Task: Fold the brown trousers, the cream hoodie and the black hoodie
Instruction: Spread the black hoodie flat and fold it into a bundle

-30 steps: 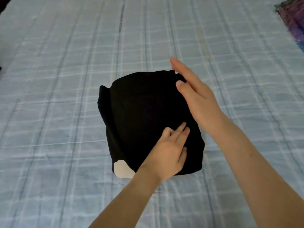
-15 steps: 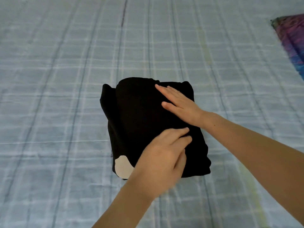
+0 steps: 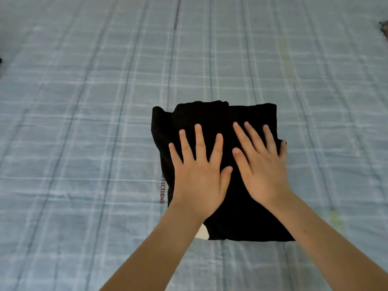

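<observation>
The black hoodie (image 3: 216, 116) lies folded into a compact rectangle in the middle of the bed. A small white patch shows at its near left corner, partly behind my left wrist. My left hand (image 3: 199, 175) lies flat on the hoodie's left half with the fingers spread. My right hand (image 3: 260, 164) lies flat on the right half, fingers spread too, and its little finger reaches the hoodie's right edge. Neither hand grips the cloth. The brown trousers and the cream hoodie are out of sight.
A light blue checked bedsheet (image 3: 84, 143) covers the whole bed around the hoodie. A sliver of a dark, colourful cloth (image 3: 384, 30) shows at the right edge. Something dark sits at the far left edge (image 3: 0, 61).
Both hands have flattened out on top of the folded hoodie. My left hand, curled near the front edge before, now lies spread. My right hand has come down from the far right corner.
</observation>
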Available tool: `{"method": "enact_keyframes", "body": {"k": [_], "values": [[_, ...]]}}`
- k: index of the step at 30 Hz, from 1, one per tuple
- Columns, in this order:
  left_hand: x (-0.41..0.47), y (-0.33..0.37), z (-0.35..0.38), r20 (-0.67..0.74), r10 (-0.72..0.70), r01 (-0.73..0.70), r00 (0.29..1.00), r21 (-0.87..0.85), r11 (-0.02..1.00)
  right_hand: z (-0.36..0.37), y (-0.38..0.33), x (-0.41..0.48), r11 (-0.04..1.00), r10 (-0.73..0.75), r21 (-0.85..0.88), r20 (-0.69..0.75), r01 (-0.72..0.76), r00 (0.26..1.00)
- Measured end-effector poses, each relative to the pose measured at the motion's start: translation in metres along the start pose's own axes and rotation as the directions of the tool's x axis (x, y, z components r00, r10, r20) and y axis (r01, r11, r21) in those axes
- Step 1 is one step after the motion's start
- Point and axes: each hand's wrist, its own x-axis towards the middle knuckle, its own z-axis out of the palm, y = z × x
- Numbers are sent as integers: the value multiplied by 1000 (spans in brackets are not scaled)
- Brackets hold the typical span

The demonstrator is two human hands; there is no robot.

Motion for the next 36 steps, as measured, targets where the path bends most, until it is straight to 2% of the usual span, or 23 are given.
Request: {"method": "enact_keyframes", "body": {"k": [2, 5, 7, 9, 11, 13, 15, 16, 17, 18, 19, 20, 23, 26, 28, 29, 31, 32, 34, 36], "values": [[8, 2, 10, 41, 11, -13, 999, 33, 999, 17, 12, -1, 999, 25, -35, 25, -24, 999], [19, 3, 10, 146, 2, -8, 989, 40, 999, 21, 17, 11, 996, 68, 54, 45, -70, 997], [15, -2, -1, 150, 25, -23, 988, -11, 1000, 14, 19, 7, 990, 41, 129, 63, -49, 997], [4, -14, -7, 73, 56, -47, 996, -124, 991, 9, 21, -2, 987, 6, 161, 49, -14, 999], [-8, -27, -11, -30, 55, -62, 998, -349, 935, 7, 22, -7, 991, 11, 136, 17, -13, 1000], [-20, -39, -13, -137, -39, -32, 990, -481, 876, 10, 20, -9, 993, 55, 103, -15, -53, 998], [-24, -53, -16, -220, -218, 78, 951, -511, 856, 13, 18, -8, 994, 96, 58, -22, -95, 995], [-22, -60, -19, -187, -331, 174, 925, -567, 805, 15, 17, -7, 994, 104, 38, -20, -103, 994], [-18, -64, -22, -87, -432, 272, 898, -662, 698, 16, 16, -6, 994, 107, 30, -15, -106, 994], [-11, -65, -24, 53, -495, 348, 868, -776, 527, 16, 16, -6, 994, 107, 38, -9, -107, 994], [-3, -63, -24, 173, -512, 389, 841, -851, 352, 16, 15, -6, 993, 106, 54, -7, -106, 994], [3, -58, -23, 211, -505, 398, 837, -868, 297, 16, 15, -7, 992, 103, 71, -10, -102, 995], [12, -42, -26, 82, -497, 337, 864, -828, 448, 14, 16, -7, 989, 99, 112, -19, -96, 995], [12, -37, -38, -68, -470, 207, 880, -835, 510, 13, 14, -5, 984, 105, 145, -18, -102, 994], [11, -30, -41, -146, -385, 107, 911, -819, 564, 13, 19, -5, 980, 107, 171, -20, -103, 994], [10, -24, -41, -154, -306, 81, 939, -769, 635, 13, 22, -5, 978, 106, 181, -20, -100, 994], [12, -19, -28, -60, -148, 91, 987, -553, 828, 14, 26, -5, 981, 96, 168, -7, -93, 995], [13, -21, -22, 31, -148, 145, 988, -483, 864, 14, 25, -4, 986, 89, 140, 6, -89, 996], [16, -31, -16, 122, -167, 206, 978, -485, 850, 16, 20, -3, 993, 81, 81, 21, -83, 996], [12, -39, -15, 98, -153, 182, 983, -544, 819, 16, 20, 0, 990, 72, 118, 15, -73, 997]]}}
